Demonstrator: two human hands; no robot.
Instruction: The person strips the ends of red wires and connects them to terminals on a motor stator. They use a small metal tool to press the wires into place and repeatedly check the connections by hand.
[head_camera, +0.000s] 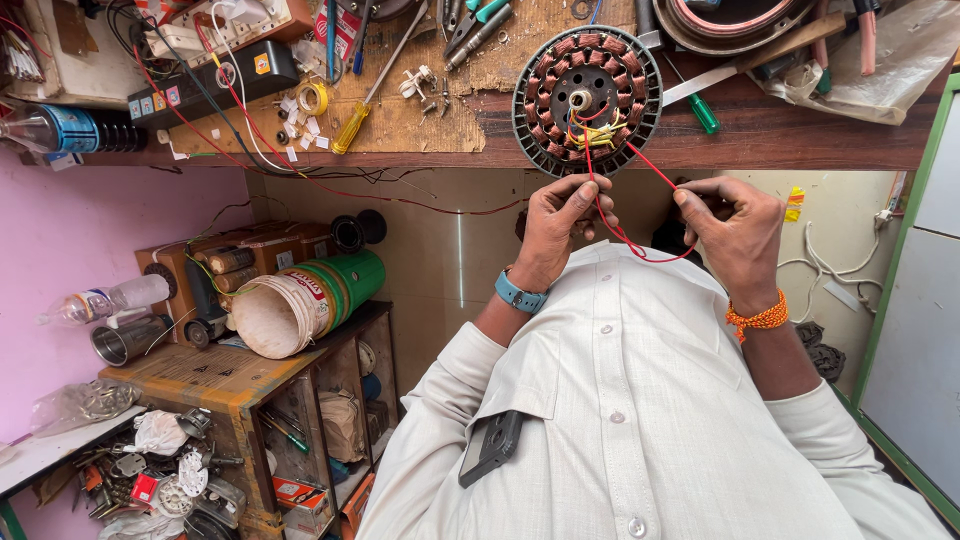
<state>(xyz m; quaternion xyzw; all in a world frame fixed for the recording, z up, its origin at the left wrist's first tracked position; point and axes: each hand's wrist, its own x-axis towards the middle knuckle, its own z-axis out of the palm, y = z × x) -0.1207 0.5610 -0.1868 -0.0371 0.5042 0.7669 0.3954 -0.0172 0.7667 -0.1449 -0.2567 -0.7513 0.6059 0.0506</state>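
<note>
A round fan stator (587, 100) with copper windings and a dark slotted rim lies at the front edge of the wooden workbench (800, 135). Thin red wires (640, 250) run from its centre down to both hands and hang in a loop between them. My left hand (562, 225), with a blue watch on the wrist, pinches the red wire just below the stator. To its right, my right hand (735, 230), wearing an orange thread band, pinches the other end of the wire. Yellow wire ends show near the stator's middle.
On the bench lie a yellow-handled screwdriver (352, 130), a green-handled screwdriver (703, 112), a tape roll (313, 97), pliers (475, 25) and a black power strip (215, 85). At the left, a wooden shelf unit (230, 380) holds a green and white bucket (310, 300) and scrap parts.
</note>
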